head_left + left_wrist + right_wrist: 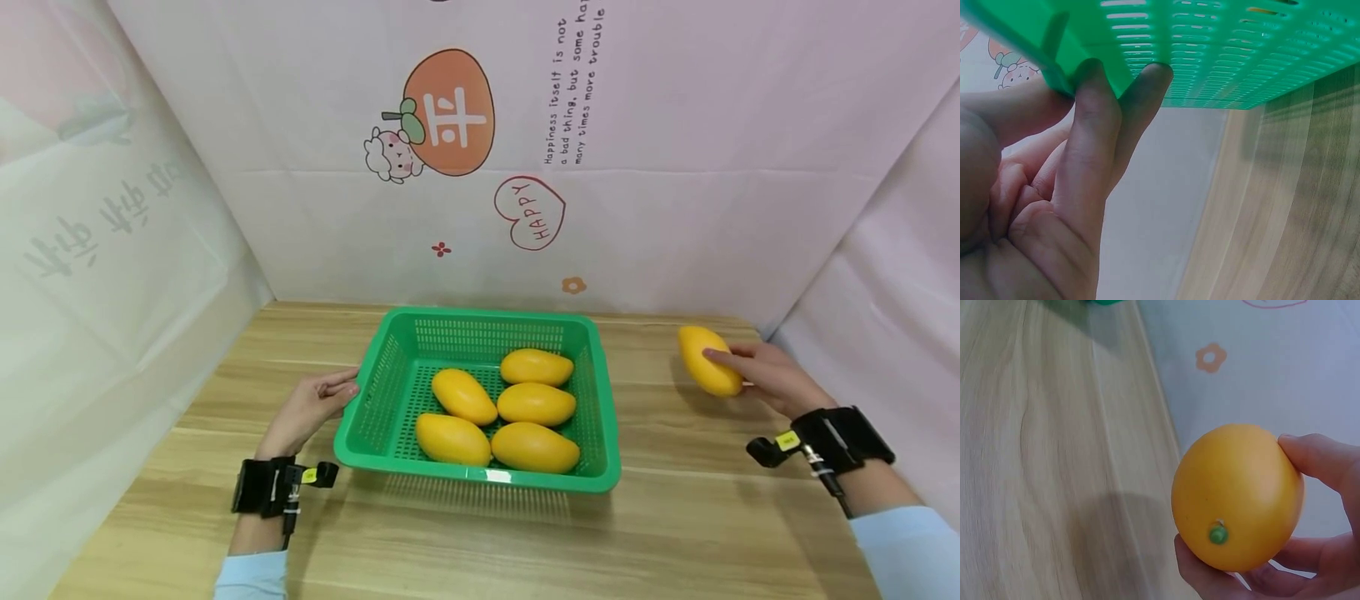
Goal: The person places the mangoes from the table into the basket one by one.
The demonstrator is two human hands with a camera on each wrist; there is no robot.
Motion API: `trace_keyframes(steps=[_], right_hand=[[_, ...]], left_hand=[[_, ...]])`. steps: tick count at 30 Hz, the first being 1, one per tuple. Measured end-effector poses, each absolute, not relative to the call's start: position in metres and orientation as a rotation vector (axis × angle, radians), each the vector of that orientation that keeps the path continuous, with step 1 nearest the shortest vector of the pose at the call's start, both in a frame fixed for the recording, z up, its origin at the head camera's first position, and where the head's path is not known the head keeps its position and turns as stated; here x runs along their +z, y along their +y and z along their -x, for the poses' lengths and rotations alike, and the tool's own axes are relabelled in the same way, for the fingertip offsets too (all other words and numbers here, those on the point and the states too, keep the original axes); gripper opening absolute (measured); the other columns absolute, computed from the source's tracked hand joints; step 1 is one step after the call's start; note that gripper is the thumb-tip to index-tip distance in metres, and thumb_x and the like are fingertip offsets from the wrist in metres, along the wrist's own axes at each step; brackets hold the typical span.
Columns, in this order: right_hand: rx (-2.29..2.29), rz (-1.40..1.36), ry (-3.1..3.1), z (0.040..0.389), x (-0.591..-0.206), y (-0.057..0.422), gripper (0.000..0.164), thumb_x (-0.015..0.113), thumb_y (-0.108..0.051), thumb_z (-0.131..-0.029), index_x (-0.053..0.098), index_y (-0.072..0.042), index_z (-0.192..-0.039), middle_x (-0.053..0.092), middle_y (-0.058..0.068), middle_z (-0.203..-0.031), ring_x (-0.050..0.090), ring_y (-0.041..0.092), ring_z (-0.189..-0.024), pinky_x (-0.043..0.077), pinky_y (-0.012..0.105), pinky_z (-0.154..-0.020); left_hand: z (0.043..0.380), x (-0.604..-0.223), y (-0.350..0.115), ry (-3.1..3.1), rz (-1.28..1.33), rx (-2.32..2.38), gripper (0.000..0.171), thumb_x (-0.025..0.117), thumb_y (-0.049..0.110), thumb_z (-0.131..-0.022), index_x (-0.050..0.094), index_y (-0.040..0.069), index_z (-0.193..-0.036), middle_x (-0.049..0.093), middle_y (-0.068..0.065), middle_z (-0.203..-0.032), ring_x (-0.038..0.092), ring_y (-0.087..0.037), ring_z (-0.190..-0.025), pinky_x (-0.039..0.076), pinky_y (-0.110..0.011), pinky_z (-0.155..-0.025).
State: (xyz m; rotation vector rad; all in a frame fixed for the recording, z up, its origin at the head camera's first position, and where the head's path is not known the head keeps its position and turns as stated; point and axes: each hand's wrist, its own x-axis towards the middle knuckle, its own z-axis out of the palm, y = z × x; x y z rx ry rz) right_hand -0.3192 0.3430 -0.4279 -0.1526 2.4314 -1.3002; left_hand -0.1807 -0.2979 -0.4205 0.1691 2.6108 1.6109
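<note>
A green plastic basket (pixel 480 475) with slotted walls stands mid-table, and several yellow mangoes (pixel 534 404) lie in it. My left hand (pixel 311 408) pinches the basket's left rim; in the left wrist view the thumb is at the rim and two fingers press the slotted wall (pixel 1210 50) from outside. Off to the right of the basket, my right hand (pixel 776 379) holds another mango (pixel 708 360) between thumb and fingers. Its small green stem end (pixel 1218 534) faces the camera in the right wrist view, with the mango's shadow on the wood beside it.
The wood-grain table (pixel 675 517) meets a white printed cloth (pixel 315 217) at the back. More cloth hangs at the left (pixel 112 275) and right sides. A black wrist camera (pixel 843 437) is strapped on each forearm.
</note>
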Motion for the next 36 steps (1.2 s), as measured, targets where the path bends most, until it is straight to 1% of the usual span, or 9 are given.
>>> trace_keyframes(steps=[2,5,8,16,22,27,31,36], right_hand=[[-1.328,0.168,2.408,0.319,-0.426,0.340,0.079,0.046,-0.049,-0.098,0.027,0.012,-0.145,0.049,0.018,-0.118,0.056,0.011,-0.092,0.059,0.031,-0.077],[-1.371,0.179,2.378,0.319,-0.423,0.335,0.076,0.047,-0.047,-0.098,0.028,0.009,-0.146,0.052,0.010,-0.114,0.058,0.010,-0.092,0.060,0.030,-0.076],[-1.394,0.193,2.358,0.317,-0.419,0.329,0.074,0.047,-0.046,-0.099,0.029,0.007,-0.146,0.053,0.006,-0.113,0.058,0.009,-0.092,0.059,0.029,-0.077],[-1.390,0.204,2.351,0.312,-0.405,0.309,0.082,0.048,-0.049,-0.097,0.020,0.008,-0.149,0.043,0.020,-0.130,0.057,0.004,-0.094,0.058,0.024,-0.080],[-1.388,0.215,2.358,0.310,-0.399,0.296,0.083,0.050,-0.050,-0.096,0.024,0.009,-0.147,0.044,0.020,-0.128,0.057,0.006,-0.094,0.058,0.023,-0.079],[-1.379,0.259,2.349,0.309,-0.397,0.289,0.081,0.049,-0.049,-0.097,0.022,0.008,-0.148,0.041,0.023,-0.136,0.056,0.006,-0.098,0.056,0.024,-0.083],[-1.366,0.308,2.341,0.310,-0.395,0.282,0.077,0.047,-0.049,-0.098,0.027,0.006,-0.147,0.043,0.023,-0.133,0.055,0.011,-0.101,0.056,0.027,-0.084],[-1.377,0.336,2.322,0.310,-0.392,0.277,0.073,0.046,-0.047,-0.099,0.030,0.006,-0.146,0.048,0.018,-0.125,0.056,0.015,-0.100,0.056,0.027,-0.083]], left_hand=[[0.181,-0.421,-0.298,2.611,-0.168,1.611,0.056,0.057,0.032,-0.097,0.042,0.003,-0.144,0.049,-0.028,-0.140,0.052,-0.038,-0.121,0.056,-0.045,-0.090],[0.181,-0.422,-0.298,2.617,-0.168,1.607,0.056,0.056,0.032,-0.097,0.042,0.003,-0.144,0.049,-0.027,-0.140,0.052,-0.038,-0.122,0.056,-0.046,-0.091],[0.181,-0.422,-0.299,2.626,-0.166,1.595,0.056,0.056,0.032,-0.097,0.042,0.005,-0.144,0.049,-0.027,-0.140,0.051,-0.038,-0.123,0.055,-0.048,-0.091],[0.182,-0.422,-0.299,2.626,-0.138,1.594,0.057,0.057,0.034,-0.096,0.044,0.005,-0.144,0.051,-0.027,-0.138,0.051,-0.038,-0.123,0.054,-0.051,-0.092],[0.181,-0.422,-0.299,2.626,-0.137,1.591,0.057,0.057,0.034,-0.096,0.044,0.005,-0.144,0.051,-0.027,-0.138,0.051,-0.038,-0.123,0.054,-0.051,-0.091],[0.181,-0.423,-0.299,2.618,-0.126,1.597,0.057,0.057,0.034,-0.096,0.044,0.005,-0.143,0.051,-0.027,-0.138,0.051,-0.038,-0.122,0.054,-0.052,-0.092],[0.181,-0.423,-0.299,2.617,-0.123,1.599,0.058,0.057,0.035,-0.096,0.044,0.005,-0.143,0.051,-0.027,-0.139,0.051,-0.038,-0.123,0.054,-0.052,-0.092],[0.182,-0.423,-0.299,2.616,-0.138,1.608,0.057,0.057,0.033,-0.097,0.043,0.003,-0.143,0.050,-0.028,-0.139,0.051,-0.039,-0.122,0.054,-0.050,-0.092]])
